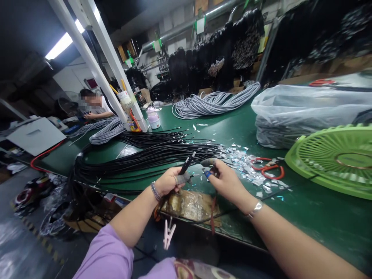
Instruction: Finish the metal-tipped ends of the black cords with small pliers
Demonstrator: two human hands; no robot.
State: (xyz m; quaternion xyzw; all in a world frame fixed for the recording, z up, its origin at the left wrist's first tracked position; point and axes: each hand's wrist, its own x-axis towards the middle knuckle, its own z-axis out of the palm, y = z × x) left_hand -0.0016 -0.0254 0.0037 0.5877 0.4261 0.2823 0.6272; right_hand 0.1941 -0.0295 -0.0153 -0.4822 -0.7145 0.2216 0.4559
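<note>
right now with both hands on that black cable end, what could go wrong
1. The left hand and right hand work a black cable tip with fingers close together; a slip might nick one.
2. Scraps litter the table and could snag the cable.
3. The scissors lie open nearby, easy to brush.

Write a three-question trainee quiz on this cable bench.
1. True or false: the left hand holds a black cable end.
2. What lies on the table just right of the right hand? A) red-handled scissors B) a hammer C) a tape roll
3. What colour is the fan at the right edge?

Key: 1 true; 2 A, the scissors; 3 green.
</note>
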